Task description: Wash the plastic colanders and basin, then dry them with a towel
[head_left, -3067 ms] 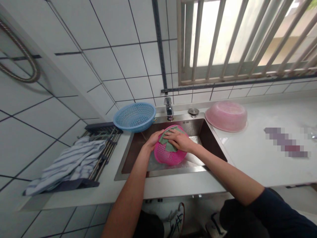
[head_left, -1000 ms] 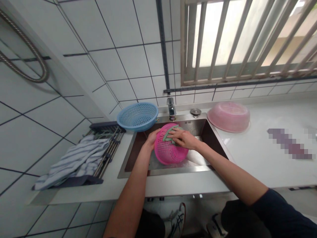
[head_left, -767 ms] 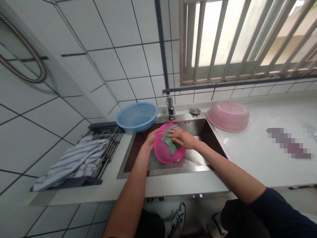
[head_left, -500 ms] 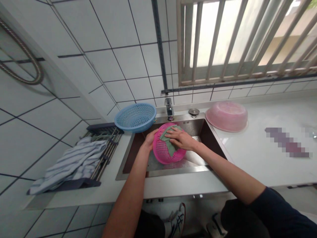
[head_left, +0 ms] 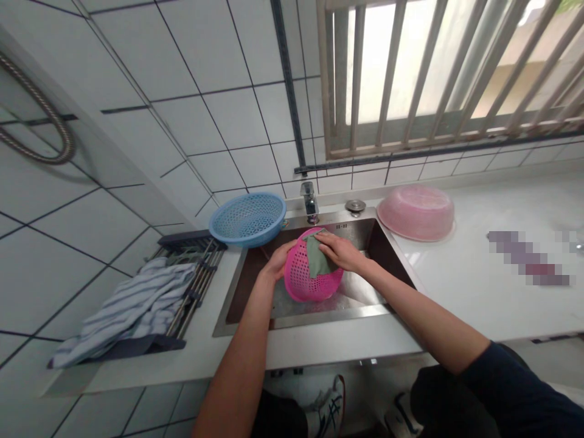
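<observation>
A pink perforated basket (head_left: 306,280) is turned upside down over the steel sink (head_left: 255,304). My left hand (head_left: 277,260) grips its left rim, fingers curled round the edge. My right hand (head_left: 338,250) presses a green cloth (head_left: 316,260) flat against the top of the basket, fingers closed on the cloth. The cloth hangs down the basket's side.
A blue basket (head_left: 247,218) sits at the sink's back left corner beside the tap (head_left: 309,202). A pink basin (head_left: 416,212) lies upside down on the white counter (head_left: 465,286) to the right. A striped towel (head_left: 132,304) lies on a drying rack (head_left: 196,277) at left.
My right hand has rubbed the green cloth back and forth across the upturned pink basket. My left hand has kept hold of the rim. The basket has turned slightly.
</observation>
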`<state>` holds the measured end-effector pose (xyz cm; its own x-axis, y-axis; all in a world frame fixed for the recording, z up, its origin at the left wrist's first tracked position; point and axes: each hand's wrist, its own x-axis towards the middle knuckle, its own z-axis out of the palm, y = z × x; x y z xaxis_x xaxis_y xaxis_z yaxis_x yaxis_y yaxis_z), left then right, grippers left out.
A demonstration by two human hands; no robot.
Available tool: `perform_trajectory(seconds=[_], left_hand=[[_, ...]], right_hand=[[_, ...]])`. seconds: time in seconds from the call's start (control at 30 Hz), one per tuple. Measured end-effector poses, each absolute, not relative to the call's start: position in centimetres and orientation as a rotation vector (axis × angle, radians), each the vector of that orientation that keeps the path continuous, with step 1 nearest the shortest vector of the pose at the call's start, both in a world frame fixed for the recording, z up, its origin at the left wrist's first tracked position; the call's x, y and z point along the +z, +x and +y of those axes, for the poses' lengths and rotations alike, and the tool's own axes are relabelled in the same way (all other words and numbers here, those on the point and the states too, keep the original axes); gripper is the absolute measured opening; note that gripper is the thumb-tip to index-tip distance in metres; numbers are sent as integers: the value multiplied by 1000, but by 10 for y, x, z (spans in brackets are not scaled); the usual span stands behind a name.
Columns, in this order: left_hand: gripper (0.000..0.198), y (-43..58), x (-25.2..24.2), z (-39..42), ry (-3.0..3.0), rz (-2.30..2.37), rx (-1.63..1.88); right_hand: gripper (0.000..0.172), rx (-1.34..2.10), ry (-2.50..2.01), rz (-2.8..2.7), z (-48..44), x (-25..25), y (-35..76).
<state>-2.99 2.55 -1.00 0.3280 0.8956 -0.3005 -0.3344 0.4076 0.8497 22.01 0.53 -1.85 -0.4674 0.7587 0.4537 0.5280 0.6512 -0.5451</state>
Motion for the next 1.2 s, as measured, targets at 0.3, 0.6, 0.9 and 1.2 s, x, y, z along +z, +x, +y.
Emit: perform_trajectory(seconds=[0.3, 0.6, 0.9, 1.2], left_hand=[[32, -28, -7, 22, 782, 891, 703], [36, -30, -21, 27, 792, 974, 752], [36, -17, -15, 21, 798, 937, 762], [45, -16, -14, 19, 800, 952, 818]], right_hand=[[48, 348, -637, -2509, -19, -4, 197], [45, 333, -516, -2586, -30, -5, 177], [50, 320, -923, -2327, 1, -2, 219], [45, 220, -704, -2452, -20, 0, 190]])
